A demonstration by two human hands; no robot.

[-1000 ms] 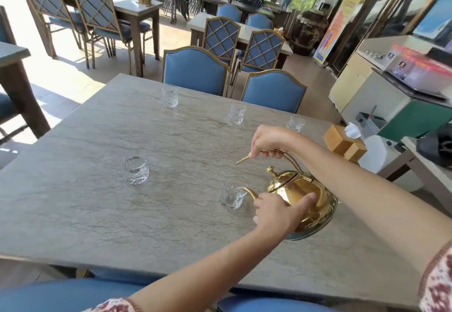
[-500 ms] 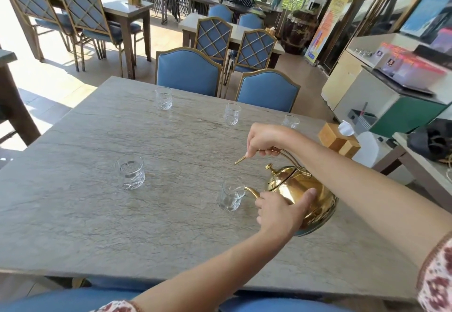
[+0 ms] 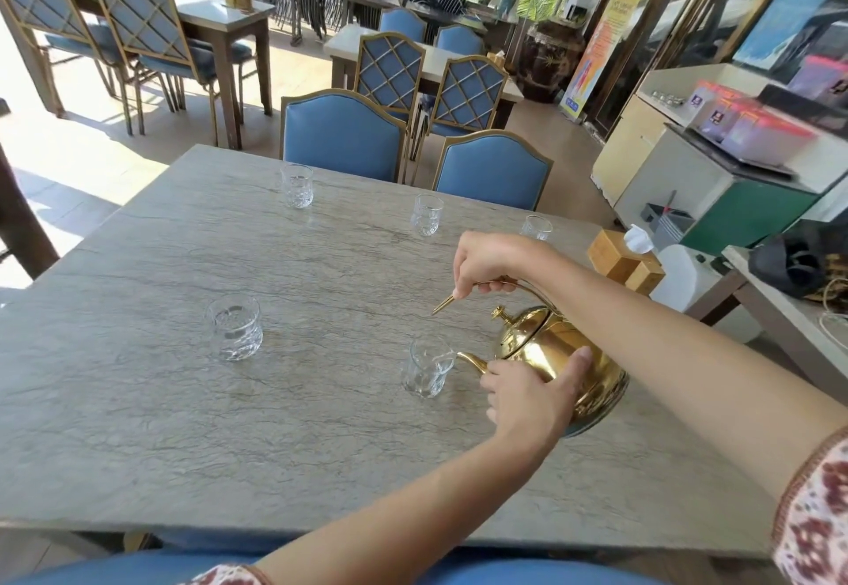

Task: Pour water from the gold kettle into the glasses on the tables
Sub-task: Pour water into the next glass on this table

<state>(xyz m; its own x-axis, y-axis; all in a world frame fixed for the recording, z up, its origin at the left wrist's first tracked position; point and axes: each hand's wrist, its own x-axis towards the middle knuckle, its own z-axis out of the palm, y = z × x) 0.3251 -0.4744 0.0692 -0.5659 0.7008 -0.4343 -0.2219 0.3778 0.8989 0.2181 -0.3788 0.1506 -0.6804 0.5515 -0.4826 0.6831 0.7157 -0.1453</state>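
The gold kettle (image 3: 557, 355) is tilted to the left above the grey stone table (image 3: 137, 424), its spout tip at the rim of a small clear glass (image 3: 427, 366). My right hand (image 3: 493, 263) grips the kettle's curved handle from above. My left hand (image 3: 532, 396) is pressed against the kettle's body just under the spout. Another glass (image 3: 234, 326) stands at the near left. Three more glasses stand along the far edge: one far left (image 3: 297, 185), one in the middle (image 3: 426, 214), and one far right (image 3: 535, 227), partly hidden behind my right hand.
Two blue padded chairs (image 3: 344, 135) stand at the table's far side. A wooden tissue box (image 3: 624, 258) sits at the right edge. A counter with a green cabinet (image 3: 743, 217) is on the right. More tables and chairs (image 3: 192, 24) fill the background.
The kettle stays tilted at the near glass with both hands in the same grip. Only my head view has shifted slightly.
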